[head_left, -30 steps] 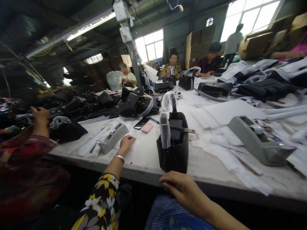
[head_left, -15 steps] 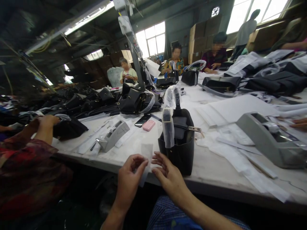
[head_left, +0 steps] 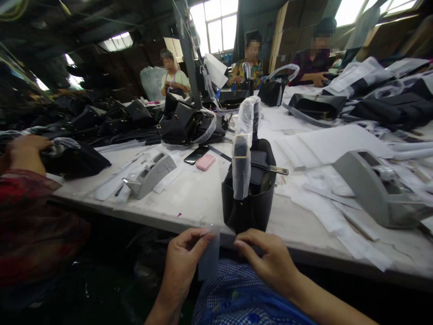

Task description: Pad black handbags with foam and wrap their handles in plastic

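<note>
My left hand (head_left: 186, 255) pinches a thin translucent plastic strip (head_left: 209, 259) between thumb and forefinger. The strip hangs down in front of the table's edge, over my lap. To its right, my right hand (head_left: 270, 255) is curled, with thumb and forefinger tips brought together; whether anything is between them I cannot make out. Just beyond the hands a black handbag (head_left: 248, 207) stands upright on the table. Clear plastic wrap (head_left: 241, 176) covers its raised handle, and a metal-tipped strap (head_left: 279, 170) sticks out to the right.
Grey tape dispensers stand left (head_left: 152, 174) and right (head_left: 379, 194) on the white table (head_left: 189, 198). A pink case (head_left: 205, 162) lies by a black phone (head_left: 196, 155). White paper sheets (head_left: 328, 149) and several black bags lie farther back. A co-worker's arm (head_left: 27, 155) is at left; others sit across.
My right hand has moved right, away from the strip, and its fingers have closed. The strip hangs lower in my left hand. The view has tilted down.
</note>
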{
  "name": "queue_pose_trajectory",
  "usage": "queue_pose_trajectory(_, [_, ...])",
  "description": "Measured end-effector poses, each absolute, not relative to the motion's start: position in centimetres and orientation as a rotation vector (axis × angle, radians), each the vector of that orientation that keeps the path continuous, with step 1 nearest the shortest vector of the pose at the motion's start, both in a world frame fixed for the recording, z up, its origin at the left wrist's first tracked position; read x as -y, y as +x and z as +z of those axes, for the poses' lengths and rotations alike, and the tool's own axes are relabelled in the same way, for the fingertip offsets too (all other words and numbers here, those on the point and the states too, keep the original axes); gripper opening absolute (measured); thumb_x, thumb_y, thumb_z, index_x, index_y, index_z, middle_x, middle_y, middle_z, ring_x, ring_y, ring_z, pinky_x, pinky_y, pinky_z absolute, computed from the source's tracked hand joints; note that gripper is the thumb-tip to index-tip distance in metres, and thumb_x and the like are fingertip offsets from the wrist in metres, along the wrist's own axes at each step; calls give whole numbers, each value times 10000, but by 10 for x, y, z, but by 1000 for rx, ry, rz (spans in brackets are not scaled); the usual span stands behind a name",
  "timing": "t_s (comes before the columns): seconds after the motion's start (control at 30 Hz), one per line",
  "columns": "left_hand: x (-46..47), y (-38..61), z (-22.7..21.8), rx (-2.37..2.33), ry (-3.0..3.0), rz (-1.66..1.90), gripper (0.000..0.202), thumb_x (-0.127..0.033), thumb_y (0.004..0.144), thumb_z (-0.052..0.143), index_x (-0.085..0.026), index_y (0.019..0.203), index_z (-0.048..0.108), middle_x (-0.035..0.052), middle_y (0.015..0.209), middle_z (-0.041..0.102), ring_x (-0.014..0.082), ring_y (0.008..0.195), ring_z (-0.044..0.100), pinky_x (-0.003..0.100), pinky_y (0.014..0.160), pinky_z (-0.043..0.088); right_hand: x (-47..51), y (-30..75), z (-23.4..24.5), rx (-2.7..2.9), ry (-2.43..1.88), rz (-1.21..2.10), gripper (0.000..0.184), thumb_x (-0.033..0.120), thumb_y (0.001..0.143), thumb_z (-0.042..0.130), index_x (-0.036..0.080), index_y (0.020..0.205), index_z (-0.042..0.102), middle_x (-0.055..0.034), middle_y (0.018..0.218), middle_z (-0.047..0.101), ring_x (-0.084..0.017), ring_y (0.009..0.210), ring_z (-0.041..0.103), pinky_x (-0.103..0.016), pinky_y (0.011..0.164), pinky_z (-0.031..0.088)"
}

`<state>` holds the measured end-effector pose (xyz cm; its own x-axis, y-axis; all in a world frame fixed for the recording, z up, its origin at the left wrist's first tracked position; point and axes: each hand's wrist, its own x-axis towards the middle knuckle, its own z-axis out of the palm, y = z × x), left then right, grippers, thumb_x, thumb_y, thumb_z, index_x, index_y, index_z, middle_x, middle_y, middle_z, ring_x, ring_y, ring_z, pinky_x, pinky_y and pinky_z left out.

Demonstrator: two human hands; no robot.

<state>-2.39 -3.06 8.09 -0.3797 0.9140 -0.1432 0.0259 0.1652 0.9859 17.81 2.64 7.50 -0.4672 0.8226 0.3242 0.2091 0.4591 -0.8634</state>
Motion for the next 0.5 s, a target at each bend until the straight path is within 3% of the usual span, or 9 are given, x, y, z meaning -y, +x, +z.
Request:
queue_pose_trajectory(0.13, [34, -19, 73, -1500, 820, 1291, 261, -381, 687, 849, -158, 763, 740, 40, 769, 756, 155, 715, 677, 218, 687, 533, -37, 208, 75, 1970, -1023, 720, 147, 282, 919, 629, 202, 950, 749, -35, 867, 770, -164, 663, 709, -265, 710, 574])
queue_pose_trajectory(0.3, [39, -9, 62, -1445, 843, 1228, 218, -309, 675, 853, -157, 721, 704, 11, 715, 726, 132, 679, 647, 209, 667, 504, -40, 195, 75, 1970, -1066, 695, 134, 280, 886, 677, 202, 945, 768, -42, 916, 784, -190, 766, 743, -268, 761, 586])
queue_pose_trajectory(0.5, [48, -10, 52, -1571, 1011, 1142, 156, -270, 703, 819, -168, 743, 708, 13, 744, 724, 151, 735, 656, 222, 711, 500, -36, 178, 84, 1930, -1104, 931, 218, 341, 912, 637, 188, 788, 729, -7, 675, 716, -145, 568, 664, -237, 553, 512])
